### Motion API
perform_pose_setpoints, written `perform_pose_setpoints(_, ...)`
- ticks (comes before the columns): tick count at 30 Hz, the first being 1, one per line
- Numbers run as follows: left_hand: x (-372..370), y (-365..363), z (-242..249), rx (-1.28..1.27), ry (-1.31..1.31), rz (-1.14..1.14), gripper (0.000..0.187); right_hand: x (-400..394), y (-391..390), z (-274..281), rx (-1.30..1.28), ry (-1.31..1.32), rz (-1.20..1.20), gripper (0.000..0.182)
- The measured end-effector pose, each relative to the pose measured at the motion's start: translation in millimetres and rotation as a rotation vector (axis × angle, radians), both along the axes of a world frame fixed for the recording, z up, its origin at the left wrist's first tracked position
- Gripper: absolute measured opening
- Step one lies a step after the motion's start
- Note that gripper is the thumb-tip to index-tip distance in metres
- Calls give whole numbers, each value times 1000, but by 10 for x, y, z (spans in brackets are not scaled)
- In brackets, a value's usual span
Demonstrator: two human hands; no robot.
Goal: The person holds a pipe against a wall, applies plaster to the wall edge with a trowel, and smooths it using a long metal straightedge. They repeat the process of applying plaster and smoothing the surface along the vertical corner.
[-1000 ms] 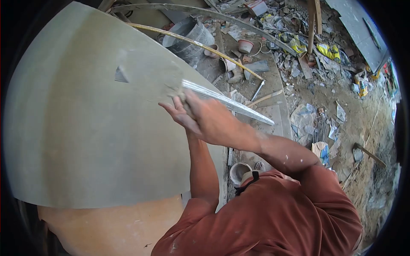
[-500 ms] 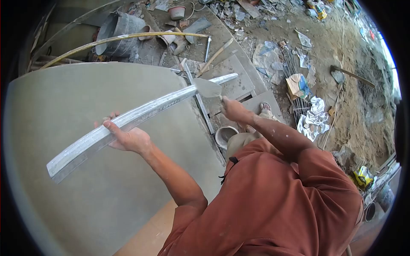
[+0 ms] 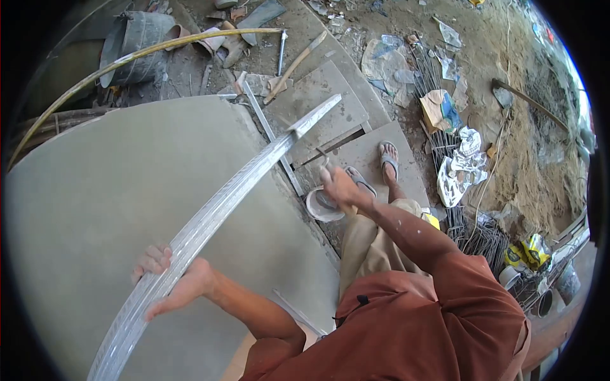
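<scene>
My left hand (image 3: 181, 282) grips a long metal straightedge (image 3: 232, 187) near its lower end, fingers wrapped around one side and thumb along the other. The bar slants from lower left to upper right in front of a smooth grey cement surface (image 3: 127, 178). A trowel (image 3: 323, 151) is in my closed right hand (image 3: 343, 188); its blade shows almost edge-on at the upper part of the bar. Below my right hand is a small bucket (image 3: 311, 206), partly covered by the hand. A thin metal strip (image 3: 279, 152) lies along the cement surface's edge, crossing behind the straightedge.
My sandalled feet stand on grey boards (image 3: 400, 159). A yellow curved pole (image 3: 159, 46) arches over a large drum (image 3: 140, 51) at upper left. Rebar rods (image 3: 426, 70), torn bags (image 3: 467, 155) and a hoe (image 3: 530, 105) lie on the dirt at right.
The straightedge has swung steeper, its lower end dropping with my left hand. The trowel blade has turned from broad-side to nearly edge-on, and my right hand has moved slightly down.
</scene>
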State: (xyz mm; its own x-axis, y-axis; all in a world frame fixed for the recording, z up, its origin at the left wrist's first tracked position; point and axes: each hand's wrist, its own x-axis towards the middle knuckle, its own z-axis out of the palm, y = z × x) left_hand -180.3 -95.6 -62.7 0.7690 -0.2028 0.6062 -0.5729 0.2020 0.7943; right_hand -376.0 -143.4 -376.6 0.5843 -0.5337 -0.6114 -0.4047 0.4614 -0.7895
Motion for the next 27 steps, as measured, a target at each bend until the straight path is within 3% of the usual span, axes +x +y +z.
perform_pose_setpoints(2,43,150,10,35,2,-86,71,-38,-385,-988,404,152,-133,45)
perform_pose_setpoints(3,112,216,5,-48,26,-393,63,-216,-381,-1527,618,-146,-311,47)
perform_pose_setpoints(4,219,223,0,-138,51,-711,56,-217,-560,-1370,664,-23,-369,48)
perform_pose_setpoints(5,310,213,-16,-131,62,-717,56,-208,-695,-998,435,46,-210,47)
perform_pose_setpoints(6,364,221,-41,-251,129,-984,42,-225,-786,-545,203,117,-36,47)
perform_pose_setpoints(7,407,215,-73,-379,196,-1245,32,-287,-831,-135,158,49,122,47)
perform_pose_setpoints(8,469,201,-96,-380,207,-1235,32,-350,-814,199,115,-22,276,48)
perform_pose_setpoints(10,556,133,-88,-475,203,-1564,21,-476,-666,540,-493,-199,560,52)
perform_pose_setpoints(12,403,-212,-143,-461,130,-1642,18,-481,-716,430,-438,-90,600,53)
perform_pose_setpoints(14,435,-270,-176,-469,103,-2030,19,-504,-845,0,-292,90,587,53)
perform_pose_setpoints(16,488,-163,-148,-464,98,-2028,18,-425,-962,-822,-200,166,543,53)
perform_pose_setpoints(18,501,-90,-149,-397,-86,-1868,27,-409,-989,-1261,-181,397,399,51)
perform_pose_setpoints(20,493,-138,-188,-421,-65,-1853,27,-222,-836,-714,-82,129,380,49)
perform_pose_setpoints(22,469,-125,-200,-429,-22,-1815,28,-117,-658,22,-222,-63,575,48)
perform_pose_setpoints(23,513,-119,-204,-420,-32,-1815,29,-148,-640,135,-218,-59,568,48)
perform_pose_setpoints(25,588,-77,-206,-418,-43,-1813,30,-193,-652,171,-409,-126,636,47)
perform_pose_setpoints(27,628,-5,-182,-386,-4,-1848,30,-187,-748,-467,-283,69,562,48)
